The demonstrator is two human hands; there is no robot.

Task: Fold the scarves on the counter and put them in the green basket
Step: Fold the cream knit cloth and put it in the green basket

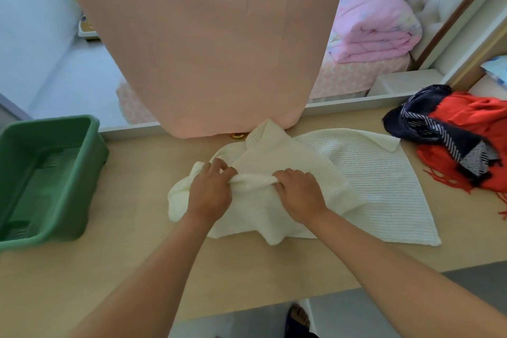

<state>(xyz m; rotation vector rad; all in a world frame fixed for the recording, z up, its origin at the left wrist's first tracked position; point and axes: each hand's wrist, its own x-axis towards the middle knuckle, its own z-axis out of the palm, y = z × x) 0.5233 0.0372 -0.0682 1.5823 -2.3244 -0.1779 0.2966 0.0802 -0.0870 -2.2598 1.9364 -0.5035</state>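
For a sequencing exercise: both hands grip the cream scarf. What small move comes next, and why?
Probably lay the pinched ridge over the flat right part: left hand and right hand grip a bunched fold of the cream scarf, half spread.

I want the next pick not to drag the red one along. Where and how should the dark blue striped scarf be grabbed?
Probably pinch the dark blue striped scarf at its bunched left hump, coming from above and the left. That part lies on the bare counter, clear of the red scarf, while its grey end drapes over the red.
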